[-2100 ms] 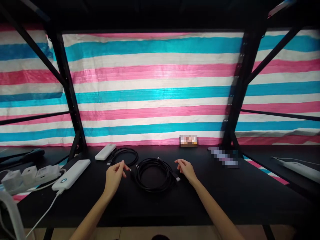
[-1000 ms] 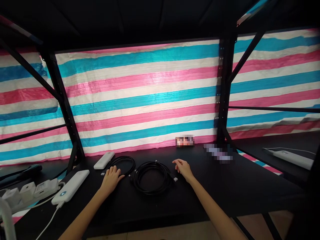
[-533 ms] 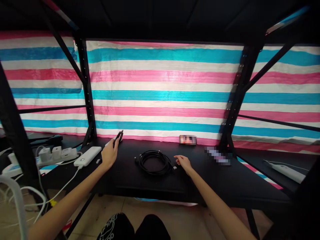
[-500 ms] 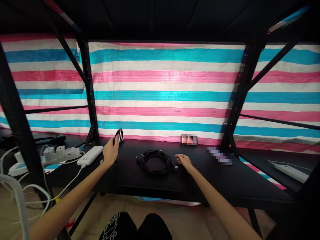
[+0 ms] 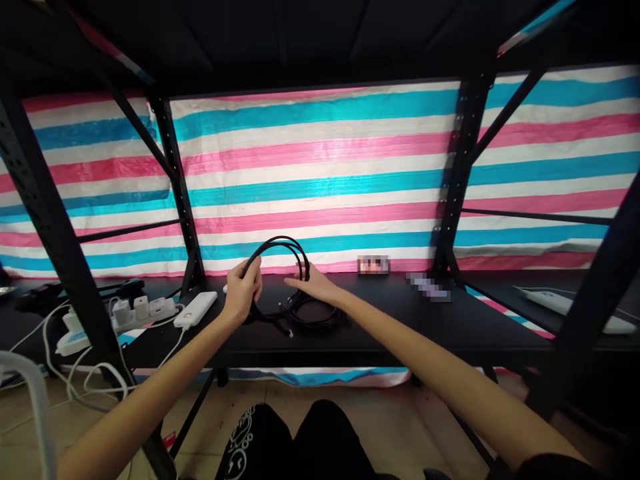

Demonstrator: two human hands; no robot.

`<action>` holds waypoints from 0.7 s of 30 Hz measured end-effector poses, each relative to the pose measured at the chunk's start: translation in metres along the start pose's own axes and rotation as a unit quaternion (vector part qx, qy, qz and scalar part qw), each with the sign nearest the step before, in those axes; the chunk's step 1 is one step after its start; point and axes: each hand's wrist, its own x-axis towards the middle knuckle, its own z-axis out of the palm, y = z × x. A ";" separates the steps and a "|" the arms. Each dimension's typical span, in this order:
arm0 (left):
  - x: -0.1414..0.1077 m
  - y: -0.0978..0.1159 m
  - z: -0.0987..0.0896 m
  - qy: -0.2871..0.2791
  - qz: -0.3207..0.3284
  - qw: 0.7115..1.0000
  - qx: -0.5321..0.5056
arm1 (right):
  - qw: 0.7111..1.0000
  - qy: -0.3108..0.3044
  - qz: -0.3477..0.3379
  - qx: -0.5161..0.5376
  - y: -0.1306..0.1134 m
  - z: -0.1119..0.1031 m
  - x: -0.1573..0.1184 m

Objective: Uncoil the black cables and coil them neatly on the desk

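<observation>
White power bank (image 5: 195, 309), power strip (image 5: 120, 316), striped tarp (image 5: 320, 180)

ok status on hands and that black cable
Left hand gripping raised cable loop. Right hand touching loop's far side. Second coil flat on shelf below. Nothing blocking.

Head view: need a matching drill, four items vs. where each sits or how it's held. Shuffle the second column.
Items
1. raised cable loop
2. flat cable coil
3. white power bank
4. power strip

Places or states
A. far left on the shelf, white plugs in it
B. lying flat on the black shelf, under the right forearm
C. held upright between the left hand and the right hand
D. just left of the left hand, white cord attached

Pairs: 1-C, 2-B, 3-D, 4-A
</observation>
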 end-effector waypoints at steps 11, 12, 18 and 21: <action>-0.019 -0.046 -0.015 0.035 -0.128 0.990 -0.044 | 0.996 -0.074 0.040 0.015 -0.007 -0.013 -0.028; -0.020 -0.052 -0.014 0.038 -0.131 0.990 -0.044 | 0.997 -0.070 0.038 0.020 -0.010 -0.014 -0.025; -0.026 -0.072 -0.007 0.042 -0.151 0.987 -0.045 | 0.996 -0.064 0.059 0.033 -0.019 -0.023 -0.018; -0.027 -0.073 -0.003 0.040 -0.162 0.984 -0.054 | 0.993 -0.047 0.098 0.040 -0.011 -0.033 -0.014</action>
